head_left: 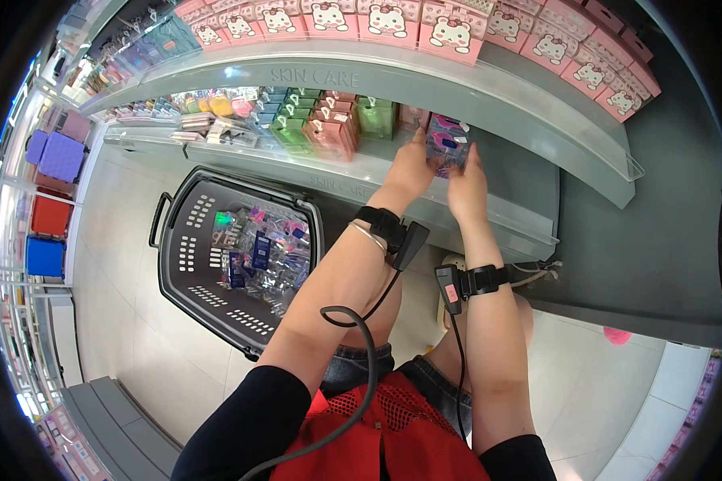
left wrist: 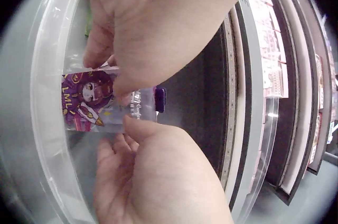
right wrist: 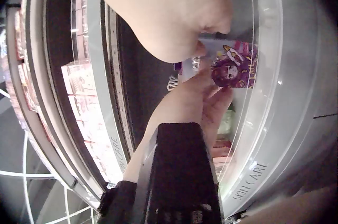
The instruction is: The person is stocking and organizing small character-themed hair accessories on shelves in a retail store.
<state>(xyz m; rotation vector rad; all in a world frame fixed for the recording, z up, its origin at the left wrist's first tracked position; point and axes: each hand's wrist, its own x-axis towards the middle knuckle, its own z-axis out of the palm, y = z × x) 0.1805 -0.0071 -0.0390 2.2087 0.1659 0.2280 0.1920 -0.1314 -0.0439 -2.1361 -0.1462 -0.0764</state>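
Note:
A flat purple printed packet is at the lower shelf's front, close to its clear lip. A cartoon figure and a clear section show on the packet in the left wrist view. My left hand pinches its left side, thumb across the front. From the other side comes my right hand, its thumb tip right at the packet's edge and the fingers loosely bent beside it. In the right wrist view, the left hand covers part of the packet.
Left of the packet, green and pink packs stand on the lower shelf. Pink cartoon boxes line the shelf above, whose front edge overhangs. A dark basket with several clear-wrapped packets stands on the floor. Cables run from both wrist cameras.

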